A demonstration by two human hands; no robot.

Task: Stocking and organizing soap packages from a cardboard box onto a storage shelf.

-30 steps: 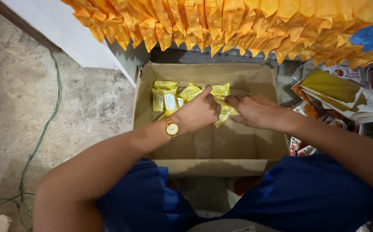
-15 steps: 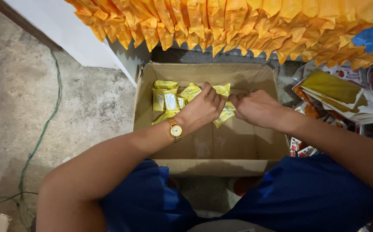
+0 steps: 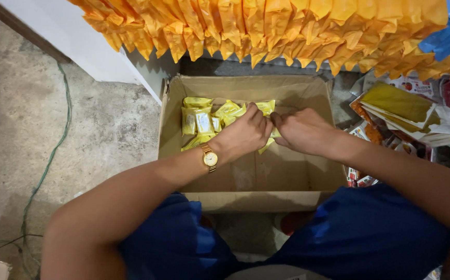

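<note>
Floor: bare grey concrete floor [image 3: 23, 129], stained and rough.
Box: an open brown cardboard box [image 3: 292, 179] stood directly on it, between the person's knees.
Cable: a thin green cable [image 3: 54, 150] trailed across the floor at left.
Right side: loose flat packets [image 3: 396, 103] lay piled beside the box.
</note>
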